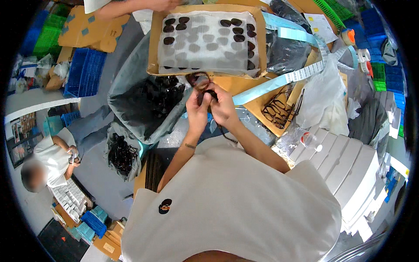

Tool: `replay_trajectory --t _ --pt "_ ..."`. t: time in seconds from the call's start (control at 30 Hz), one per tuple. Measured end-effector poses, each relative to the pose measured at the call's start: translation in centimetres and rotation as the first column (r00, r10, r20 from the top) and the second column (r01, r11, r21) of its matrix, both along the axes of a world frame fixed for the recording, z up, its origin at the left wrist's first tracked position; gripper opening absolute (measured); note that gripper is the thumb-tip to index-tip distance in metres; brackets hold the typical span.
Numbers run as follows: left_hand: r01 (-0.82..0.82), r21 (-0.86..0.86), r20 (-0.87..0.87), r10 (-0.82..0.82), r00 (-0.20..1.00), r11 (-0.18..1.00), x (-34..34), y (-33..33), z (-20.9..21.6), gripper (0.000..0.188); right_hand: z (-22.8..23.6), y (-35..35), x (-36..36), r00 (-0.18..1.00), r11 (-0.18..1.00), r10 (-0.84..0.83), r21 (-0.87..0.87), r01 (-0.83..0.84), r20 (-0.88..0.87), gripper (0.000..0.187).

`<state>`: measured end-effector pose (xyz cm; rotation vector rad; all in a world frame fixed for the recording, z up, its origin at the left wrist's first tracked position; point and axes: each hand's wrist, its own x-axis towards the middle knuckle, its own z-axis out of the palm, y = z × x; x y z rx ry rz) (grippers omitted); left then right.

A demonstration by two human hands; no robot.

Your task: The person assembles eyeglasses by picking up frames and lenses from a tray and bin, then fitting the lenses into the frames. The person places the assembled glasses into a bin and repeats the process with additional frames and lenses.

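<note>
Both hands are together at the near edge of a shallow cardboard box (261, 43). Between them is a pair of dark-framed glasses (199, 81), one rim standing up above the fingers. My left hand (197, 112) pinches the glasses from the left, thumb up. On the other side, my right hand (224, 108) has its fingers closed around the same glasses, and a thin dark arm of them hangs below that hand. My fingers hide the second rim. Dark oval lenses (169, 40) lie in the box, several uncovered and others showing through a white sheet (200, 30).
A grey bag (126, 98) of dark glossy pieces stands at left, a smaller bag (123, 153) below it. Right are glasses frames (277, 109), a barcode label strip (301, 75), a plastic bottle (310, 140) and white boxes (340, 168). Other people's arms (126, 8) and hands (74, 158) are nearby.
</note>
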<state>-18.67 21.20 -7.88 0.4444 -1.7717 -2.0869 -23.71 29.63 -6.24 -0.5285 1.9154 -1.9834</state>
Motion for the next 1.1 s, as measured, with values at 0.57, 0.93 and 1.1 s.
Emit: replay_trajectory --t 0.57,0.93,1.1 --pt "-0.275 0.689 0.139 0.251 0.958 0.671 3.1 -5.9 0.2 0.023 -10.1 3.4 -23.2 0.960 0.743 -0.041 0.634 0.214 -0.277 0.037" --pt "-0.094 0.377 0.172 0.030 0.985 0.922 2.8 -3.6 2.8 0.028 1.7 6.6 -10.4 0.883 0.901 -0.382 0.102 0.421 -0.273 0.026" --pt "0.589 -0.564 0.222 -0.581 0.783 0.579 0.8 -1.2 7.9 0.012 10.8 7.8 -2.4 0.784 0.937 0.279 0.335 -0.097 -0.555 0.054"
